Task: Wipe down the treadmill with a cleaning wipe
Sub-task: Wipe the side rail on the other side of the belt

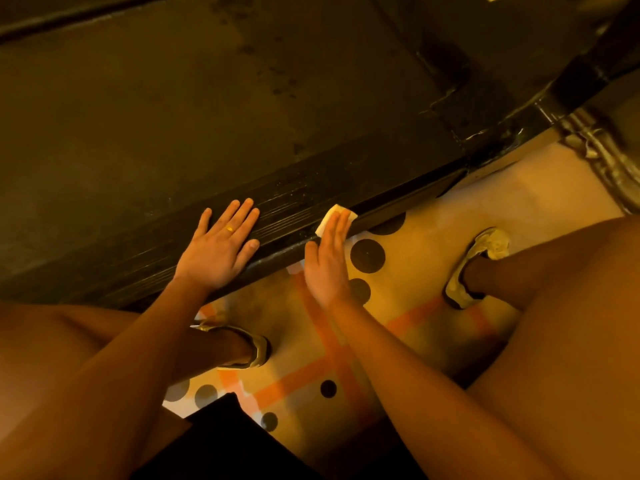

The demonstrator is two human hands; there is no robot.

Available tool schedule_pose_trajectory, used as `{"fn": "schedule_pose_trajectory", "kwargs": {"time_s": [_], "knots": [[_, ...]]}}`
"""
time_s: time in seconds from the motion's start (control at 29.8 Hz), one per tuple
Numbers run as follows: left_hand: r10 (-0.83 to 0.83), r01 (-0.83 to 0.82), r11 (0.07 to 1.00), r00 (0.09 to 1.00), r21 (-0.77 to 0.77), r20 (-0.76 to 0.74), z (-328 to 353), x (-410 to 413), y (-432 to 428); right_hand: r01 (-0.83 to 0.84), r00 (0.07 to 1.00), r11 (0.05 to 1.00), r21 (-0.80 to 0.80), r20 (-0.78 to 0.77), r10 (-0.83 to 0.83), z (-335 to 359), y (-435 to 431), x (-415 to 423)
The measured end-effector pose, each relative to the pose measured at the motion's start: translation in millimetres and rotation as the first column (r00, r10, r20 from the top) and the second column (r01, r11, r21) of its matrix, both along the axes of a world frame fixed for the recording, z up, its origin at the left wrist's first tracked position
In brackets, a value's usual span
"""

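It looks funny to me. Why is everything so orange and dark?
Head view: dim, warm light tints everything orange; the black ribbed treadmill side rail only glints faintly; the small white cleaning wipe under the right hand stands out pale.

The pale floor (433, 261) carries dark dots (367, 255) and orange stripes (334, 358). A right shoe (485, 249) and left shoe (259, 351) stand on it. The near black shape (225, 441) may be cloth.
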State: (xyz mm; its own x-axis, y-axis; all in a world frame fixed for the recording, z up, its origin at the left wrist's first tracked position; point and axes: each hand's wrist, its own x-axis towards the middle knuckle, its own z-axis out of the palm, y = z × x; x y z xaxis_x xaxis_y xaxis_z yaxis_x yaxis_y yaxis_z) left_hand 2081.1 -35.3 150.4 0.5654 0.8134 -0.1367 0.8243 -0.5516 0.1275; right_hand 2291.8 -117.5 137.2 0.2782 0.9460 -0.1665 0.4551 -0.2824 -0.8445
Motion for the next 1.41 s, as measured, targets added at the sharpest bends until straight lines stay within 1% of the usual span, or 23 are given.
{"fn": "schedule_pose_trajectory", "kwargs": {"time_s": [0.07, 0.1, 0.2, 0.27, 0.34, 0.4, 0.44, 0.54, 0.6, 0.7, 0.81, 0.91, 0.94, 0.97, 1.07, 1.11, 1.17, 1.24, 1.34, 1.41], "knots": [[-0.001, 0.001, 1.000, 1.000, 0.000, 0.006, 0, 1, 0, -0.083, 0.983, 0.996, -0.032, 0.161, 0.087, -10, 3, 9], [-0.004, 0.004, 1.000, 1.000, -0.002, 0.009, 0, 1, 0, -0.063, 0.982, 0.997, -0.051, 0.177, 0.071, -11, 6, 16], [0.005, -0.005, 1.000, 1.000, 0.005, 0.004, 0, 1, -1, 0.121, 0.988, 0.992, -0.030, 0.103, -0.117, -1, 15, 28], [0.014, -0.014, 1.000, 1.000, -0.001, 0.010, 1, 1, -2, 0.142, 0.987, 0.990, -0.024, 0.081, -0.140, 8, 13, 14], [0.030, -0.030, 1.000, 0.999, -0.003, 0.014, 2, 1, -5, 0.023, 0.999, 1.000, 0.003, 0.045, -0.024, 5, 5, -7], [0.070, -0.069, 0.997, 0.997, -0.021, 0.031, 3, 3, -9, -0.120, 0.975, 0.992, -0.048, 0.183, 0.127, -7, -6, -16], [0.102, -0.101, 0.994, 0.994, -0.037, 0.045, 4, 1, -13, -0.166, 0.945, 0.983, -0.075, 0.273, 0.180, -13, -10, -16], [0.214, -0.213, 0.977, 0.973, -0.017, 0.084, -1, -19, -38, -0.259, 0.862, 0.959, -0.117, 0.419, 0.284, -14, -18, 3], [0.258, -0.259, 0.966, 0.963, 0.009, 0.071, -4, -39, -56, -0.347, 0.767, 0.926, -0.148, 0.523, 0.371, -9, -21, 26], [0.355, -0.356, 0.935, 0.931, -0.011, 0.087, -1, -58, -68, -0.511, 0.555, 0.832, -0.216, 0.656, 0.512, -12, -13, 61], [0.464, -0.462, 0.885, 0.876, -0.051, 0.133, 3, -56, -77, -0.662, 0.345, 0.698, -0.272, 0.716, 0.607, -7, 0, 88], [0.518, -0.518, 0.855, 0.845, -0.040, 0.133, -1, -50, -90, -0.769, 0.147, 0.568, -0.292, 0.785, 0.602, 1, 15, 91], [0.532, -0.531, 0.846, 0.836, -0.045, 0.134, -2, -47, -91, -0.800, 0.101, 0.527, -0.288, 0.800, 0.591, 1, 19, 81], [0.545, -0.543, 0.838, 0.828, -0.053, 0.133, -2, -45, -91, -0.824, 0.080, 0.493, -0.279, 0.804, 0.590, 1, 22, 67], [0.566, -0.561, 0.824, 0.817, -0.081, 0.105, -2, -43, -90, -0.856, 0.034, 0.430, -0.286, 0.799, 0.600, 5, 23, 28], [0.564, -0.558, 0.825, 0.821, -0.084, 0.091, -2, -44, -89, -0.865, 0.000, 0.403, -0.299, 0.803, 0.596, 7, 24, 25], [0.545, -0.538, 0.838, 0.835, -0.095, 0.071, -1, -47, -88, -0.867, -0.079, 0.354, -0.352, 0.798, 0.598, 14, 32, 39], [0.541, -0.535, 0.840, 0.838, -0.087, 0.067, -2, -48, -88, -0.856, -0.129, 0.328, -0.399, 0.780, 0.612, 18, 42, 66], [0.555, -0.551, 0.832, 0.828, -0.071, 0.081, -4, -45, -89, -0.852, -0.141, 0.332, -0.405, 0.787, 0.600, 23, 45, 83], [0.554, -0.549, 0.833, 0.829, -0.073, 0.082, -3, -44, -89, -0.859, -0.117, 0.340, -0.384, 0.792, 0.599, 21, 38, 66]]}}
